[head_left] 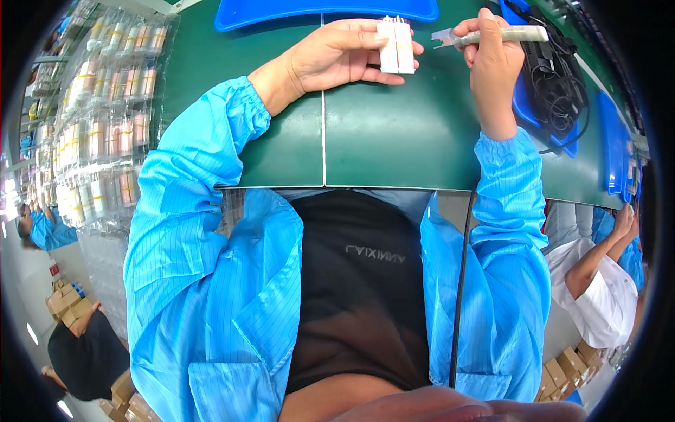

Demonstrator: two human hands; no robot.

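Note:
My left hand (337, 53) holds a small white rectangular part (395, 46) with a thin yellow band, upright between thumb and fingers above the green mat (394, 133). My right hand (492, 60) grips a slim pale tool (503, 35) whose clear forked tip points left toward the white part, a short gap away. Both forearms wear bright blue sleeves and rest on the green work surface.
A blue tray (323, 10) lies at the far edge. A stack of clear trays (105, 119) with small copper-coloured parts stands at my left. Black cables (555, 77) lie on a blue tray at the right. Another person (598, 281) sits at my right.

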